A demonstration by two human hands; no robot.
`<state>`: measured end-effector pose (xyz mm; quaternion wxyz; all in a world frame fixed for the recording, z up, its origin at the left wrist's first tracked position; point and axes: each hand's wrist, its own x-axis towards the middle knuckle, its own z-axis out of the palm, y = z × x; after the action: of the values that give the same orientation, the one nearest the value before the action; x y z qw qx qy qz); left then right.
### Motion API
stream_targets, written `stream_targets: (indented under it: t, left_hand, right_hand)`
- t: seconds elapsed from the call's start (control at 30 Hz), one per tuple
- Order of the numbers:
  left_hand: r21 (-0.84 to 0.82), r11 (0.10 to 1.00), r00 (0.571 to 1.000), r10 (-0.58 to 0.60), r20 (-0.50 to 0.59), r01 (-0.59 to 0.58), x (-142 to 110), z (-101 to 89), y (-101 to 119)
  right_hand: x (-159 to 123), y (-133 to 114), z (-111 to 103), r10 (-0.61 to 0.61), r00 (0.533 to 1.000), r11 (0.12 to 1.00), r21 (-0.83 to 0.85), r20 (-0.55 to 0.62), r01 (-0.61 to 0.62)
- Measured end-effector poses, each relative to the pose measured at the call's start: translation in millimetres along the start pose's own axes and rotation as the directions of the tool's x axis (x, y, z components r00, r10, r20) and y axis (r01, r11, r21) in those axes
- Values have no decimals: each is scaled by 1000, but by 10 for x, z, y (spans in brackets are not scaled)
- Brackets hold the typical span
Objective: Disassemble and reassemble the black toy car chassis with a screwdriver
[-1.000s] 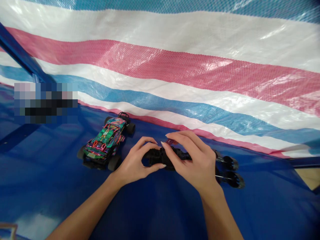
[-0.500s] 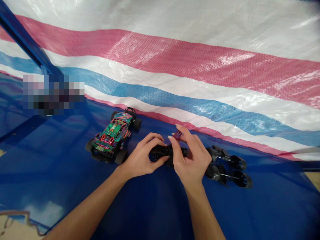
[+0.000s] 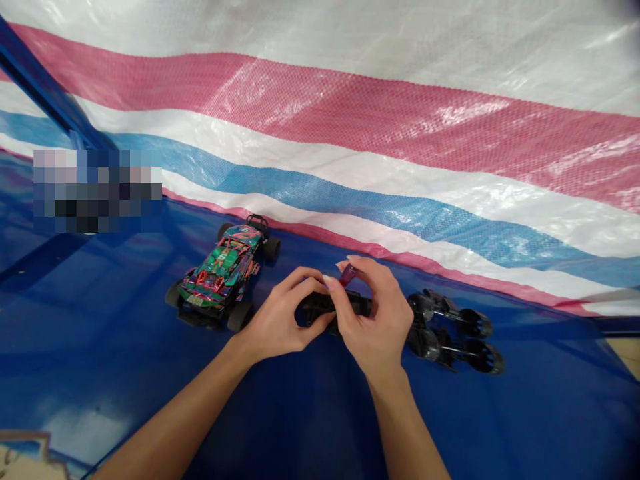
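A striped sheet hangs behind the blue surface. A bright toy car sits on it, near a black part. The left hand, half curled, holds the black part. Over it, the right hand pinches a little purple piece.

Legible on the toy car, parked left of centre toward the far edge of the desk: a pale number 6 on the green roof. On the hood, closer to that same edge, a second small pale numeral, seemingly also a 6. Across the tail, a light yellowish plate, marked with characters too small to make out.
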<state>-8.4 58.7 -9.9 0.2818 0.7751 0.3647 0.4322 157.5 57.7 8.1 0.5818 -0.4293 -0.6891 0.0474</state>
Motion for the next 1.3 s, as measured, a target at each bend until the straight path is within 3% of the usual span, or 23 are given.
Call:
stream_targets:
  t: [0.2, 0.47, 0.67, 0.93, 1.07, 1.17, 1.3]
  left_hand:
    - [13, 1000, 1000, -8, 19, 8, -12, 15, 5]
    - [-4, 1000, 1000, -9, 12, 9, -16, 21, -1]
    - [-5, 1000, 1000, 8, 23, -8, -9, 3, 21]
    - [-11, 1000, 998, -4, 68, 5, -40, 16, 12]
    - [-24, 1000, 998, -13, 64, 14, -35, 23, 7]
    - [-26, 1000, 997, -10, 72, 12, -30, 15, 6]
    - [-25, 1000, 996, -4, 89, 6, -31, 3, 0]
  right_hand:
    - [66, 20, -38, -5, 995, 1000, 8, -104, 6]
    - [-40, 17, -21, 144, 990, 980, 141, 9, -144]
    - [-14, 34, -81, 82, 990, 990, 107, 119, -94]
    - [-2, 108, -36, 147, 988, 961, 232, 38, -152]
    - [-21, 52, -39, 177, 983, 971, 153, 45, -182]
    - [30, -7, -98, 121, 989, 991, 50, 80, -125]
    - [164, -51, -217, -20, 971, 999, -28, 239, 28]
